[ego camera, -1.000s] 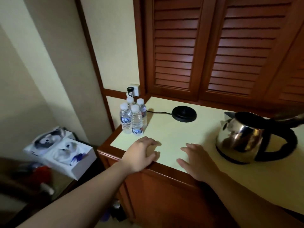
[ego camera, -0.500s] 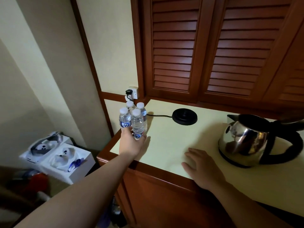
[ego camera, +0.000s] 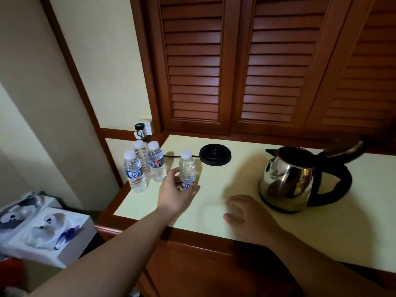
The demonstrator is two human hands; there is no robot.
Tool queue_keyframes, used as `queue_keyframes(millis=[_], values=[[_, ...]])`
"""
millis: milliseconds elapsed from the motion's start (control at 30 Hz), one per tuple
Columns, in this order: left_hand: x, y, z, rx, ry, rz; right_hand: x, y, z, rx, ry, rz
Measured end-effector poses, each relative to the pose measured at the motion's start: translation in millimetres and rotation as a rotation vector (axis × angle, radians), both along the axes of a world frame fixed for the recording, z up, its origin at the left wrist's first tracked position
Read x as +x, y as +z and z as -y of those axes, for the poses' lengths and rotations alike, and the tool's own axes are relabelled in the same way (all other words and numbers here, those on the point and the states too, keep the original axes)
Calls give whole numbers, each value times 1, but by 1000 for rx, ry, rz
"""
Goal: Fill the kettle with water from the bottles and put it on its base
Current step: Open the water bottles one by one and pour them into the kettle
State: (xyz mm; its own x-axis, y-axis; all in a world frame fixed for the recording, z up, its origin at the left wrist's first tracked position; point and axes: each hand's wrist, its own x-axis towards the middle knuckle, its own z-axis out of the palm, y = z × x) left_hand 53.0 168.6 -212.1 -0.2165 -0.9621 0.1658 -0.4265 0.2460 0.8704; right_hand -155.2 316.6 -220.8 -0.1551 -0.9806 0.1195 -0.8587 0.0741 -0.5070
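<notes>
Clear plastic is held in the left hand [ego camera: 174, 195]: a small water bottle [ego camera: 187, 168] with a white cap is gripped round its lower half, where the fingers and thumb are curled about the label. The left arm is stretched forward across the front edge of the table [ego camera: 342, 232], and the bottle is kept upright, apart from the other bottles; whether its foot touches the table cannot be told, since the hand covers it. The right hand [ego camera: 249, 215] is laid palm down on the table near the front edge, its fingers loosely spread and nothing held in its grip.

Three more bottles [ego camera: 145, 166] are stood close together at the table's left corner, to the left of the held one; the rear one is partly hidden by the two in front. The steel kettle [ego camera: 287, 179] is set on the table at the right, well apart from the gripped bottle, with its lid open and its black handle turned to the right. The lid is blurred and dark against the louvred doors [ego camera: 235, 61]. The round black base [ego camera: 215, 157] is placed near the back of the table, just behind and to the right of the held bottle, with its cord run to a wall socket [ego camera: 145, 127]. White boxes [ego camera: 42, 230] are seen low at the left, their contents hard to make out.
</notes>
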Motion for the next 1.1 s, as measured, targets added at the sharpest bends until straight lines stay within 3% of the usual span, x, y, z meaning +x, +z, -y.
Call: queue_keyframes(millis=[167,333,533,700,833,1100], values=[[-22,-7,4,-7,-142,12,-18,43,8,-65,-58,-112],[-43,6,6,77,-325,-103,-18,81,22,-184,-56,0],[-53,1,2,92,-474,-113,-3,100,41,-249,-76,95],[-60,-2,-4,92,-551,-101,1,105,48,-299,-114,17],[-61,-2,-3,84,-548,-95,-4,112,51,-231,-97,-57],[-58,0,6,168,-638,-128,-15,134,50,-11,195,-50]])
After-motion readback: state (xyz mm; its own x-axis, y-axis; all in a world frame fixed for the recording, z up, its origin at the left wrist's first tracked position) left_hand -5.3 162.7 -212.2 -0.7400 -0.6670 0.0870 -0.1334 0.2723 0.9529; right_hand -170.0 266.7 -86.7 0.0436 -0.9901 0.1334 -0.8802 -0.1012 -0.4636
